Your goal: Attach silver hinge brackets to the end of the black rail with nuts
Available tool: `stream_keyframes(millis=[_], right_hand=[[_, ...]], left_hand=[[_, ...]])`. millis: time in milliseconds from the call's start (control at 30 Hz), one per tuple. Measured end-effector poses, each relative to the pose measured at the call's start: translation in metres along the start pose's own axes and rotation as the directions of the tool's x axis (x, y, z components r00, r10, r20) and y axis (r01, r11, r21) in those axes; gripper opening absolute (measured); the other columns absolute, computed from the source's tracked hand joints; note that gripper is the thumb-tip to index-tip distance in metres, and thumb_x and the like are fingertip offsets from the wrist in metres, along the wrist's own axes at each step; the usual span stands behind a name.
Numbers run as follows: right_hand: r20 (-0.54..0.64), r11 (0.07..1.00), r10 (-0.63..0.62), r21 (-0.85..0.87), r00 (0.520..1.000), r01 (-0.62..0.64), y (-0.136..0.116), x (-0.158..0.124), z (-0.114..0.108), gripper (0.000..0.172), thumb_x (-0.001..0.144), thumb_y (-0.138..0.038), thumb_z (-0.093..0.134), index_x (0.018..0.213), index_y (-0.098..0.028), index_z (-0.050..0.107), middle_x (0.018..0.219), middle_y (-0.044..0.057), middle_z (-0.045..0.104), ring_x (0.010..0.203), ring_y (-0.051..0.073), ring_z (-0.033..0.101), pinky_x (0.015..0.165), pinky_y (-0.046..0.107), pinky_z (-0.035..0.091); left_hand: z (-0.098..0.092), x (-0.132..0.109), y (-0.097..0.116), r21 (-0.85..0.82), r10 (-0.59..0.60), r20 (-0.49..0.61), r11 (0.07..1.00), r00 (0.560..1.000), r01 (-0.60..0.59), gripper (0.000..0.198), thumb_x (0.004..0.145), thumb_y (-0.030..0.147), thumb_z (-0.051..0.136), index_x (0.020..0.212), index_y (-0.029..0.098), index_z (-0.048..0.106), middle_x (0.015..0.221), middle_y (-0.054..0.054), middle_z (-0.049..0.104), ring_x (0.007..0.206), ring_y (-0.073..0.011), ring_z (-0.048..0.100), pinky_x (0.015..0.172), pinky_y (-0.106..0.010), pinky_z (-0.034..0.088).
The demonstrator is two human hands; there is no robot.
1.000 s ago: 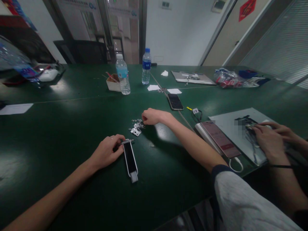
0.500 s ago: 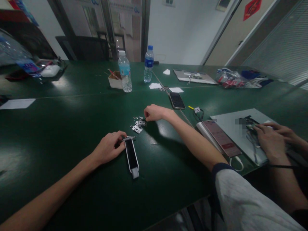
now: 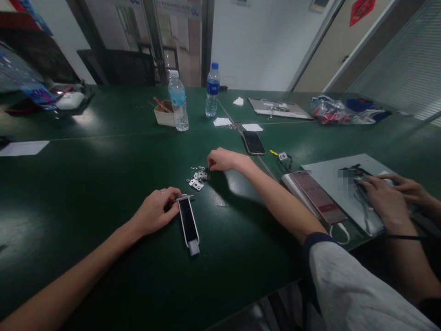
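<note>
On the green table, my left hand (image 3: 159,208) is closed at the upper end of a long white-framed device with a black face (image 3: 188,219). A thin metal pin (image 3: 186,197) lies across that end, against my fingertips. A pale block (image 3: 194,247) forms the device's near end. Farther forward, my right hand (image 3: 220,159) is bent down with its fingers pressed together; whatever they pinch is hidden. Just left of it lie silvery metal plates with holes (image 3: 197,184) and several small rings (image 3: 197,168).
Two water bottles (image 3: 178,103) (image 3: 212,92) and a small box (image 3: 164,115) stand behind. A dark phone (image 3: 254,142) lies beyond my right forearm. At right are a lit phone (image 3: 319,195), a grey board (image 3: 339,184) and another person's hands (image 3: 387,197).
My right hand has shifted very slightly up and away from the metal plates. My left hand and the device keep their place.
</note>
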State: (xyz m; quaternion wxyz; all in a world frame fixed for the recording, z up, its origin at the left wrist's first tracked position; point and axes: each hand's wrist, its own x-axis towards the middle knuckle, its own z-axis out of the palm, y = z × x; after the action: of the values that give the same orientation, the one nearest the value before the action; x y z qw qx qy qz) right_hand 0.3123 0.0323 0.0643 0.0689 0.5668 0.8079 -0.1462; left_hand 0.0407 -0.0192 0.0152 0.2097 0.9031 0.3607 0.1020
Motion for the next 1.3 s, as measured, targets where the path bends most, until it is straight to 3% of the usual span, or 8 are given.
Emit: stream_keyframes(millis=[433,800,967,1100,1300], right_hand=[[0.033,0.999,0.05,0.016,0.998,-0.051,0.003,-0.002,-0.003,0.021,0.082,-0.015,0.06,0.098,-0.014,0.073,0.087,0.008,0.072,0.08,0.018,0.066,0.064,0.025,0.045],[-0.072,0.992,0.107,-0.059,0.992,-0.111,0.015,0.005,0.006,0.028,0.081,-0.02,0.064,0.109,-0.017,0.067,0.098,0.01,0.069,0.09,0.021,0.065,0.073,0.028,0.045],[-0.147,0.997,0.009,-0.069,0.989,-0.019,0.005,0.007,0.008,0.026,0.084,-0.021,0.061,0.109,-0.018,0.066,0.101,0.01,0.069,0.092,0.022,0.064,0.076,0.029,0.045],[-0.141,0.992,-0.09,-0.101,0.986,0.076,-0.008,0.01,0.015,0.021,0.088,-0.022,0.057,0.104,-0.016,0.068,0.102,0.011,0.068,0.092,0.021,0.063,0.076,0.028,0.043],[-0.12,0.99,-0.09,-0.116,0.989,0.076,-0.01,0.013,0.019,0.019,0.089,-0.022,0.055,0.101,-0.016,0.068,0.101,0.011,0.068,0.091,0.02,0.063,0.075,0.026,0.042]], left_hand=[[-0.002,-0.001,0.003,-0.029,-0.011,0.009,1.0,1.0,0.011,0.03,0.088,0.036,0.044,0.107,0.016,0.057,0.078,-0.004,0.059,0.07,-0.0192,0.053,0.067,-0.033,0.043],[0.0,-0.003,0.0,-0.05,-0.026,0.024,0.998,0.999,0.027,0.029,0.088,0.033,0.044,0.109,0.016,0.057,0.083,-0.005,0.059,0.074,-0.0202,0.053,0.067,-0.032,0.042],[-0.001,-0.003,0.003,-0.042,-0.04,0.038,0.998,0.998,0.042,0.029,0.087,0.032,0.045,0.108,0.016,0.057,0.083,-0.005,0.059,0.075,-0.0195,0.053,0.069,-0.032,0.042],[-0.003,-0.003,0.006,-0.047,-0.034,0.032,0.998,0.999,0.036,0.029,0.087,0.033,0.045,0.108,0.016,0.057,0.083,-0.005,0.059,0.074,-0.0192,0.052,0.069,-0.032,0.042],[-0.005,-0.003,0.008,-0.075,-0.019,0.028,0.997,0.999,0.021,0.028,0.087,0.033,0.045,0.106,0.016,0.057,0.081,-0.004,0.059,0.073,-0.0191,0.053,0.07,-0.034,0.043]])
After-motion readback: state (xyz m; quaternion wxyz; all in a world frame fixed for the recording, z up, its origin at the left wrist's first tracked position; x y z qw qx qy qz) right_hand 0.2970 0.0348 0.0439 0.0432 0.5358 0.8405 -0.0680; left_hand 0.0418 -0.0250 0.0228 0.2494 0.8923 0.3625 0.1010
